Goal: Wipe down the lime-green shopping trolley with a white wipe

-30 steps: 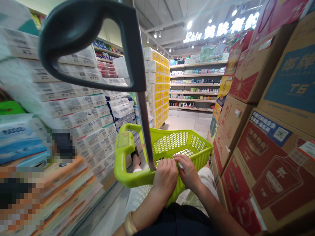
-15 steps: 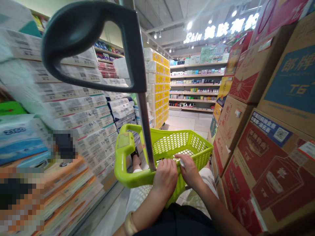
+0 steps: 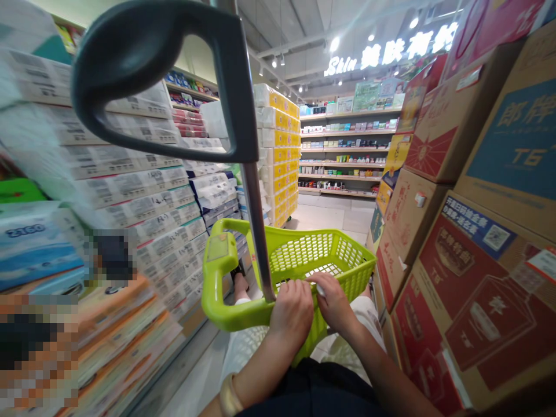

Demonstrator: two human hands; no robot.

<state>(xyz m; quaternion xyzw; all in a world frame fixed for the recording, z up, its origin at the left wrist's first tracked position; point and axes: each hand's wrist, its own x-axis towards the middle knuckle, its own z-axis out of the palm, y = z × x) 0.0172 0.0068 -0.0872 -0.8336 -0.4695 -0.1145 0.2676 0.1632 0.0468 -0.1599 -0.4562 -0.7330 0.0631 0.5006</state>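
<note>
A lime-green plastic shopping basket [image 3: 237, 315] with perforated sides sits between my legs, which are in white trousers. Its inside looks bare where I can see it. My left hand [image 3: 293, 310] is closed over the near rim, right beside the metal pole [image 3: 256, 231]. Just to its right, my right hand [image 3: 334, 301] also wraps the rim, fingers near the left hand. A small white spot shows by the right thumb; I cannot make out what it is. Up the pole, a dark grey loop handle [image 3: 186, 153] stands close to the camera, touched by neither hand.
Stacked tissue packs [image 3: 160, 202] line the left side. Cardboard cartons [image 3: 469, 289] rise close on the right. Ahead, a yellow-and-white stack of packs [image 3: 280, 156] stands before shelves [image 3: 343, 150] of small goods, with pale floor tiles [image 3: 334, 214] between.
</note>
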